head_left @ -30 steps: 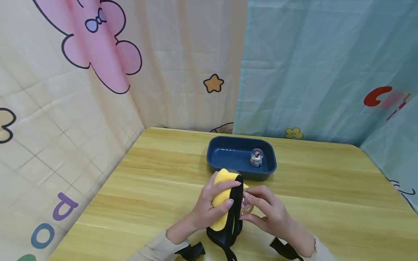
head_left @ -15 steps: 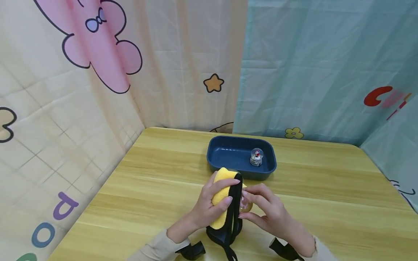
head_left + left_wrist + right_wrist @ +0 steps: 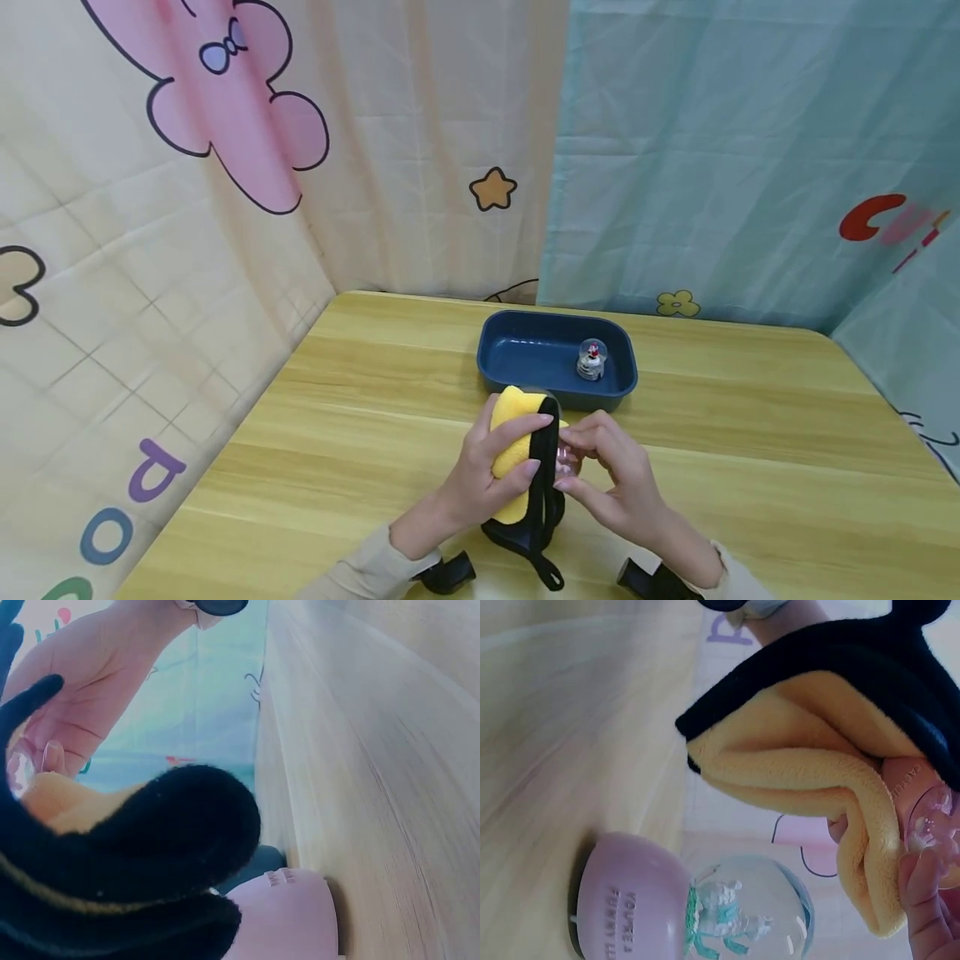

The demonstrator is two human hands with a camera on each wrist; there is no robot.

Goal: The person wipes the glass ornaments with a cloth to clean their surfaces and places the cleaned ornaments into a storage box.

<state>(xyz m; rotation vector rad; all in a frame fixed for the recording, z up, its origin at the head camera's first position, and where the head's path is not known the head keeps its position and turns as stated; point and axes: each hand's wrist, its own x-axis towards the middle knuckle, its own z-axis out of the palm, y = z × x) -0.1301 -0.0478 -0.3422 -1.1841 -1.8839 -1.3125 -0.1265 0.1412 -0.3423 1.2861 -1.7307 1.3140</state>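
Sm. clear-domed snow globe w/ pink base (image 3: 928, 823) is sitting against a yellow plush cloth w/ black trim (image 3: 513, 457); R hand (image 3: 618, 475) is pinching it btwn thumb & fingers. L hand (image 3: 480, 475) is clamping the cloth, thumb & fingers curling round it. Nearby, a second pink-based snow globe w/ raised lettering (image 3: 671, 896) is standing on the wood-grain table (image 3: 360, 400), its clear dome holding a white-and-green fig. Beyond, a navy rect. tray w/ rounded corners (image 3: 600, 402) is holding a white-based snow globe (image 3: 592, 367), RH end, w/ a red-and-white fig. inside.
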